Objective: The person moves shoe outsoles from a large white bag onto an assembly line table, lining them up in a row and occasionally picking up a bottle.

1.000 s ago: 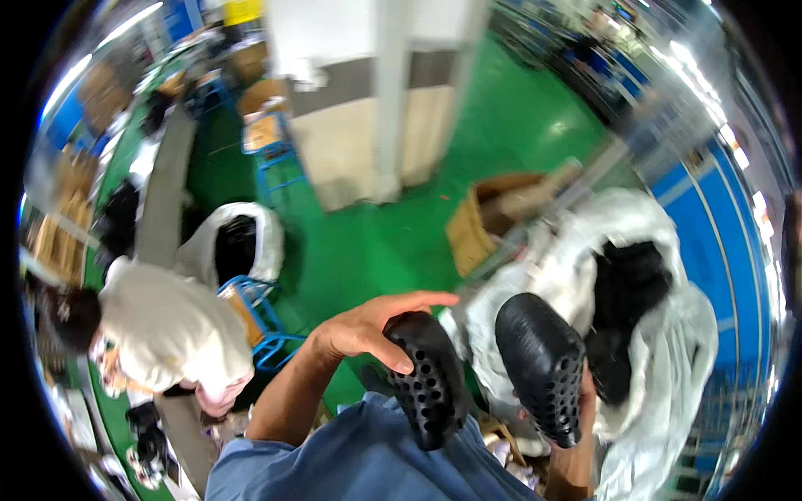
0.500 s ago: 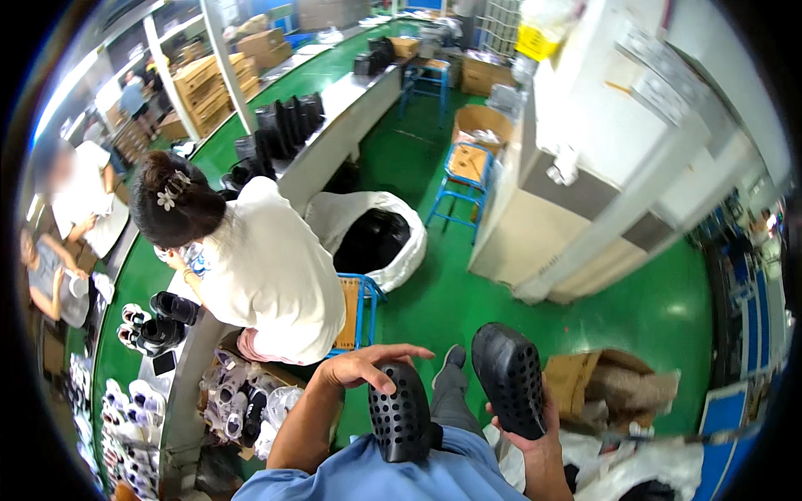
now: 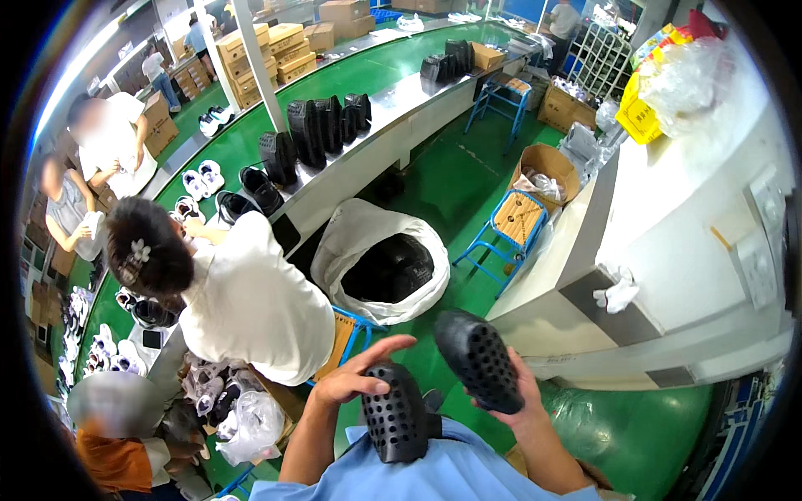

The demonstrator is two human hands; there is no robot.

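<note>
My left hand (image 3: 355,380) grips a black perforated clog shoe (image 3: 397,415), holding it against my blue shirt with its toe pointing down. My right hand (image 3: 518,397) holds a second black perforated clog shoe (image 3: 479,359) from underneath, tilted up and to the left. The two shoes sit close together, a small gap between them. Just beyond them stands a white sack (image 3: 380,263) full of black shoes on the green floor.
A person in a white top (image 3: 251,301) bends over the green conveyor belt (image 3: 334,83) carrying rows of black shoes (image 3: 313,129). A blue stool (image 3: 514,221), cardboard boxes (image 3: 547,163) and a white counter (image 3: 685,242) stand to the right. Other workers stand at far left.
My view has swung from the right side toward the conveyor on the left. Both hands keep hold of their shoes, still close in front of my chest.
</note>
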